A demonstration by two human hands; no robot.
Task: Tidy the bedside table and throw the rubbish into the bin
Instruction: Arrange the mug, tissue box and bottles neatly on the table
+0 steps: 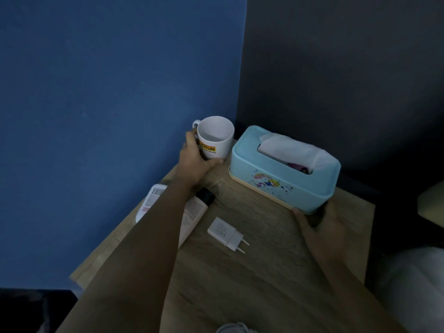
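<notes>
A white mug with a yellow and red label stands at the far left corner of the wooden bedside table. My left hand is wrapped around its near side. A light blue tissue box with a white tissue sticking out lies at the back right. My right hand grips its near right corner. A white plug adapter lies flat in the middle. Two tubes, one white and one beige with a black cap, lie under my left forearm, partly hidden.
A blue wall runs along the table's left side and a dark wall stands behind it. A coil of white cable shows at the bottom edge. Pale bedding lies to the right of the table.
</notes>
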